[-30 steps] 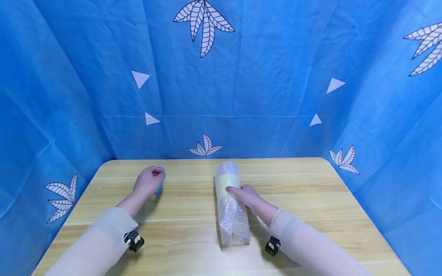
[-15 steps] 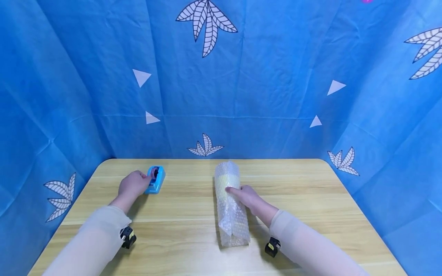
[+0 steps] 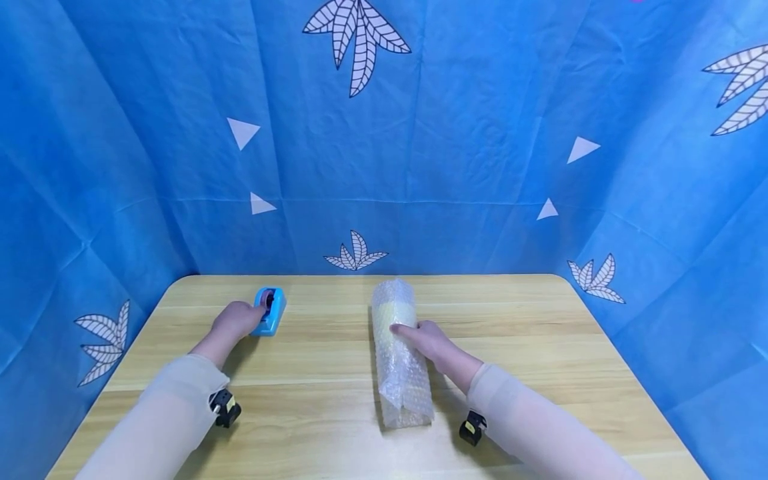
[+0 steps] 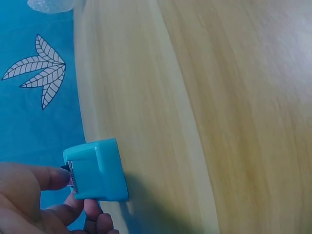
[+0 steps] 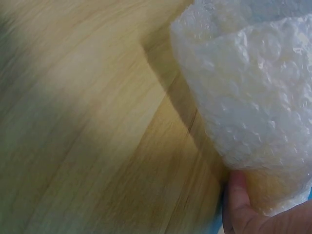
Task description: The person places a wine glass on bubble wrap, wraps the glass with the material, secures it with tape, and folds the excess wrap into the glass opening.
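Note:
In the head view a blue tape dispenser [image 3: 273, 324] with a purple-looking roll sits at the table's far left. My left hand [image 3: 236, 320] is at its left side. Up close in the left wrist view, the thumb and index finger of the left hand [image 4: 29, 197] pinch at the toothed cutter edge of the dispenser [image 4: 109, 168], where the tape end is; the tape itself is hard to see. Other fingers curl beneath. A bubble-wrapped cylinder [image 3: 399, 383], yellowish inside, lies lengthwise mid-table. My right hand [image 3: 433, 341] holds it from the right, thumb on top, fingers along its side.
The light wooden table [image 3: 516, 313] has rounded far corners. A blue curtain [image 3: 456, 147] with white leaf prints stands behind and beside it. Small black cameras hang at both cuffs.
My left hand has drawn left from above the tape dispenser to its near left side, uncovering the dispenser, and then stays there. The right hand and bubble-wrapped cylinder stay in place.

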Available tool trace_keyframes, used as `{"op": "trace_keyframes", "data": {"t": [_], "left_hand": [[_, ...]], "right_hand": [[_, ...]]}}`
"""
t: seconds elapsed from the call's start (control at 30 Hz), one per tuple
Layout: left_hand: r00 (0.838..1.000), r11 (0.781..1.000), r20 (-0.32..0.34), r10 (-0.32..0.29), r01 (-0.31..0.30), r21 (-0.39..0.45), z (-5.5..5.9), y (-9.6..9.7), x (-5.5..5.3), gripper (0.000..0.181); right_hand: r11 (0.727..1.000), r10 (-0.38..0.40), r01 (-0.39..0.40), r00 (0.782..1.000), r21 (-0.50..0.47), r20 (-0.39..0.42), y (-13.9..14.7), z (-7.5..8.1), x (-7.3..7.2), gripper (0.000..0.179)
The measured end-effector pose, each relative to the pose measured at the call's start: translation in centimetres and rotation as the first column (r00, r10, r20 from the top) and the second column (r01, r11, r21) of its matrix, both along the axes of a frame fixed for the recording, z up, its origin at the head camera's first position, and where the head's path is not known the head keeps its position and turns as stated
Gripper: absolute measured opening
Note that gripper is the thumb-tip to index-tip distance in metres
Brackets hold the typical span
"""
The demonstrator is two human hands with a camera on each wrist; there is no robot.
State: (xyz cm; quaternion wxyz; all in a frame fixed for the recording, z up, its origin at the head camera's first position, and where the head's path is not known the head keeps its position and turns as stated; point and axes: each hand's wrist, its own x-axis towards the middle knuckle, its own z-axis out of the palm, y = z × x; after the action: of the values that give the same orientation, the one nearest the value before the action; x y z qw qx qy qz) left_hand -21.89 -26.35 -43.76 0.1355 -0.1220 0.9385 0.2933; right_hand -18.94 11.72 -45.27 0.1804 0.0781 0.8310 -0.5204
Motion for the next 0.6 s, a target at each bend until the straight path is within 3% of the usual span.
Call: {"op": "trace_keyframes", "data": {"t": [0.27,0.47,0.6], "left_hand": [[0.996,0.987,0.04,0.079,-0.084,0.139,0.12,0.42,0.03,0.043],[0.994,0.978,0.057,0.098,-0.107,0.181,-0.14,0.19,-0.28,0.039],[0.986,0.934,0.082,0.147,-0.165,0.315,-0.48,-0.13,-0.6,0.036]], "right_hand": [[1.0,-0.005,0.005,1.0,0.004,0.007,-0.07,0.01,0.01,0.074],[1.0,-0.01,0.01,1.0,0.01,0.009,-0.07,-0.23,-0.09,0.073],[1.0,-0.011,0.011,1.0,0.016,0.001,-0.06,-0.25,-0.15,0.073]]}}
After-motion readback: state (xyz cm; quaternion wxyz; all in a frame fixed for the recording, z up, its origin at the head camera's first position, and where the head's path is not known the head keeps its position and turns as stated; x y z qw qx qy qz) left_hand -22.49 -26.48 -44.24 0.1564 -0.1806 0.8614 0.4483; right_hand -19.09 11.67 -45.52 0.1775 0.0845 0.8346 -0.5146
